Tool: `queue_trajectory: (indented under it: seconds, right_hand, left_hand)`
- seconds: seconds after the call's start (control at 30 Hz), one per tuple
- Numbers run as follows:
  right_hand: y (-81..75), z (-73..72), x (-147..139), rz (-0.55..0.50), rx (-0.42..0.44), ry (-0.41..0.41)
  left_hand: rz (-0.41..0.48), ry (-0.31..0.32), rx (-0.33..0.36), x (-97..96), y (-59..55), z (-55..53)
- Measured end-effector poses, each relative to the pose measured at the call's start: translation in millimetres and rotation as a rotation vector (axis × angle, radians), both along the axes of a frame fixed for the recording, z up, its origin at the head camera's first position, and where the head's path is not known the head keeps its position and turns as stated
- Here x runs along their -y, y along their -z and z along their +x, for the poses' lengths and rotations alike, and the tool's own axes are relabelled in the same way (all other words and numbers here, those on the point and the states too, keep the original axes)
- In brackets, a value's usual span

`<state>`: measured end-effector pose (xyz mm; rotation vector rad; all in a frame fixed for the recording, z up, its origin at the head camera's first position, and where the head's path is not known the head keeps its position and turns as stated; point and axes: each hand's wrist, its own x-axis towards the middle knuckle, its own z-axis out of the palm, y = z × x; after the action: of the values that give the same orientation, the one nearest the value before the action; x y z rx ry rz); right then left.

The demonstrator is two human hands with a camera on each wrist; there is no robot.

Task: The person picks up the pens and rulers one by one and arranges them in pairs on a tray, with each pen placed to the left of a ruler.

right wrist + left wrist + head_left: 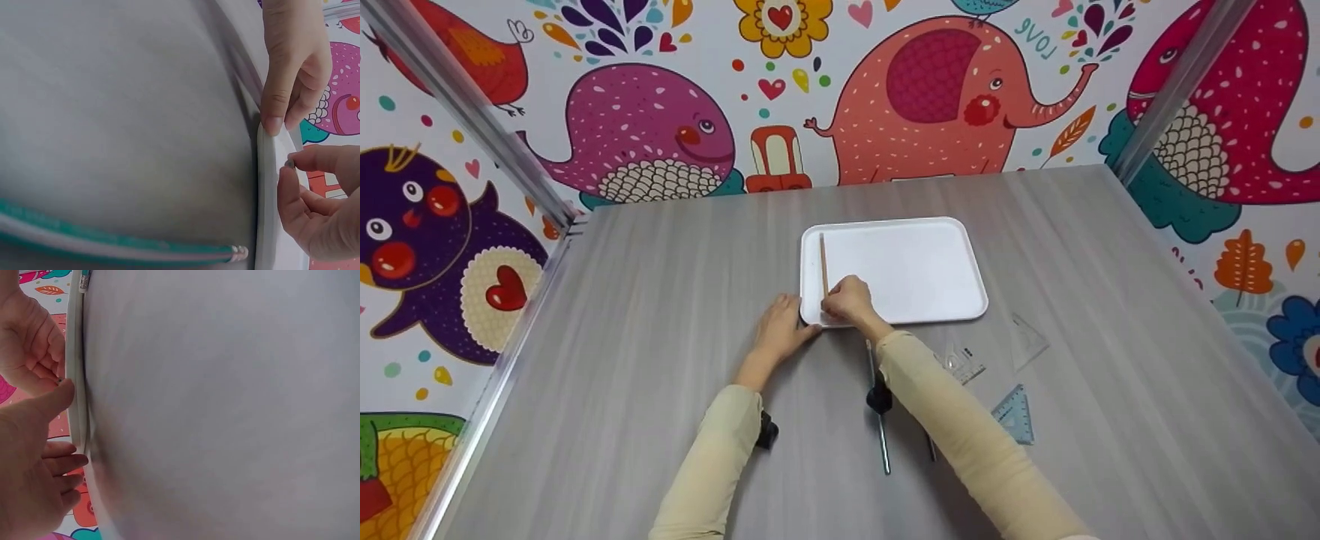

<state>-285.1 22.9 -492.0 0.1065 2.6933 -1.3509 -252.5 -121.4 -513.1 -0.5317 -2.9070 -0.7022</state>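
Note:
A white tray lies on the grey table. Along its left side runs a thin brown pencil, roughly parallel to the short edge. My right hand pinches the pencil's near end between thumb and fingertips; in the right wrist view only the small grey tip shows between them. At the tray's near left corner is my left hand. Its thumb presses on the rim, while the other fingers lie fairly straight along the outer side.
A teal pencil lies in front of the tray, partly behind my right wrist. Another dark stick shows beside my sleeve. To the right are a blue set square, a clear triangle and a clear ruler piece. Patterned walls border the table.

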Motion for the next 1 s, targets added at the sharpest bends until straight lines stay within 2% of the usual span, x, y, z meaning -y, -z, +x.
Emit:
queue_trajectory:
  seconds: [0.3, 0.63, 0.8, 0.87, 0.93, 1.0]
  right_hand:
    - [1.3, 0.4, 8, 0.171, -0.103, -0.021]
    - [3.9, 4.1, 10, 0.193, -0.119, -0.033]
    - [5.6, 5.1, 3, 0.204, -0.193, -0.051]
    - [39.8, -15.8, -1, 0.206, -0.255, -0.035]
    - [84.0, -44.8, -5, 0.213, -0.288, -0.028]
    - [114.8, -64.2, -7, 0.226, -0.322, -0.017]
  left_hand:
    - [0.004, -0.002, 0.004, -0.5, -2.1, -0.1]
    - [-0.006, -0.008, 0.018, -0.3, 1.8, -1.1]
    - [-0.022, -0.016, 0.021, -0.5, 2.3, 0.4]
    - [-0.018, -0.018, 0.014, -0.5, 1.9, 0.7]
    - [-0.008, -0.015, 0.005, -0.3, 1.6, 1.0]
    - [-0.007, -0.012, -0.005, 0.2, 1.7, 1.1]
